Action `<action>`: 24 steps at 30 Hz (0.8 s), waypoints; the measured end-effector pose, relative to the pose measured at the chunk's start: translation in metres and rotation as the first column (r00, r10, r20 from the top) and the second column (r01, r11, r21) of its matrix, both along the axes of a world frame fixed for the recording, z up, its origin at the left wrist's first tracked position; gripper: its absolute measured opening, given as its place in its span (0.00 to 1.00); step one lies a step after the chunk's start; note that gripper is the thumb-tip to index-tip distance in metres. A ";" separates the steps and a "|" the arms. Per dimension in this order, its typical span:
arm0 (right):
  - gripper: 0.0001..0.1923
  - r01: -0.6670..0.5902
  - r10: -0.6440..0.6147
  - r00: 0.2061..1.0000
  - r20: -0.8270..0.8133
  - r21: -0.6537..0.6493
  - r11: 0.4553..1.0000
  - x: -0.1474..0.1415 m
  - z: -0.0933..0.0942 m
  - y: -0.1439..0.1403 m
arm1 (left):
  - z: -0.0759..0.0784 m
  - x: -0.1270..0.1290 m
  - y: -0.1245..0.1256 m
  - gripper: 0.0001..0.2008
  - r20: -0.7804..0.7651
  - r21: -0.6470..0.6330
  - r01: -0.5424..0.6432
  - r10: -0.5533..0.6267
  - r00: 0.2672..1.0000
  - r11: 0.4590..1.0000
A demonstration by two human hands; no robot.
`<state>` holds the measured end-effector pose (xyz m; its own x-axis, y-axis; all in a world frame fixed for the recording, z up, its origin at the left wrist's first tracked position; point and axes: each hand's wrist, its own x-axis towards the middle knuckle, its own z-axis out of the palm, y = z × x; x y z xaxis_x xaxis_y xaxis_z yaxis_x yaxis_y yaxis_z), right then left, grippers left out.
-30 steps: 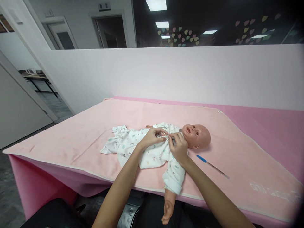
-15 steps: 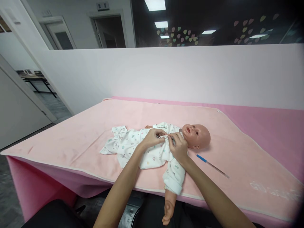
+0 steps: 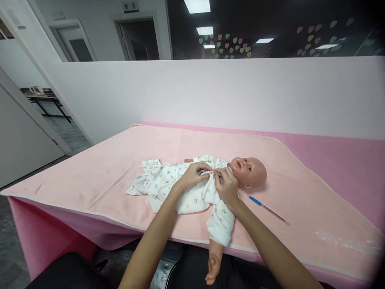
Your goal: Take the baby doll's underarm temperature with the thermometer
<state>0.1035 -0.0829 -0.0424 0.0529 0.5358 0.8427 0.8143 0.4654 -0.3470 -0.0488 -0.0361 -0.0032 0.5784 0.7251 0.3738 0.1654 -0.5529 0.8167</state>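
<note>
A baby doll (image 3: 249, 172) lies on its back, head to the right, dressed in a white patterned romper (image 3: 191, 198). Over its chest, my left hand (image 3: 195, 174) pinches the front edge of the romper between thumb and fingers. Close beside it, my right hand (image 3: 226, 182) is closed on the same edge, nearer the doll's neck. The fingertips of both hands almost meet, and they hide whatever fastening may be there. One doll arm, its sleeve cuff turned back, reaches over the table's near edge between my forearms.
The doll rests on a light pink blanket (image 3: 99, 168) over a darker pink cover (image 3: 339, 160). Right of the doll lies a thin rod with a blue handle (image 3: 255, 200). A white wall (image 3: 210, 96) with a window above stands behind the table.
Almost nothing differs. Both hands stay at the romper's front edge, with only a very slight shift of the fingers.
</note>
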 end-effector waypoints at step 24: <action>0.07 0.015 -0.015 1.000 0.006 0.022 1.000 0.001 -0.001 0.002 | 0.001 0.003 -0.004 0.07 -0.055 0.193 -0.140 0.153 0.987 0.971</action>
<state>0.1042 -0.0813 -0.0431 0.0557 0.5165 0.8545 0.8233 0.4604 -0.3319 -0.0460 -0.0399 -0.0024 0.5001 0.7244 0.4744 0.3083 -0.6609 0.6842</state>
